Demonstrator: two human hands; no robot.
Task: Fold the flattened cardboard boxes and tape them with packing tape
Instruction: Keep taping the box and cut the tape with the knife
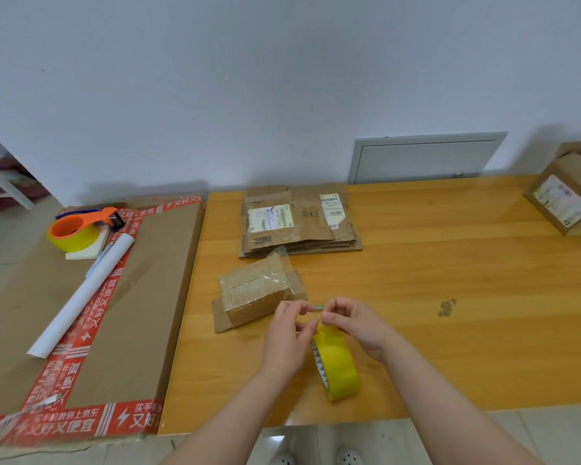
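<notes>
A yellow roll of packing tape (337, 365) stands on edge near the front of the wooden table (450, 297). Both hands hover just above it. My left hand (287, 333) and my right hand (353, 322) pinch a short strip of clear tape (317, 308) pulled from the roll, stretched between their fingertips. A small folded cardboard box (254, 295) lies just behind my left hand, with tape over its top and a loose clear tape end sticking up. A stack of flattened cardboard boxes (299, 223) with shipping labels lies farther back.
At the left lies a big flat cardboard box (141, 297) with red printed tape. On it sit an orange tape dispenser (81, 228) holding a yellow roll and a white paper tube (81, 298). An open box (569, 196) stands at the far right.
</notes>
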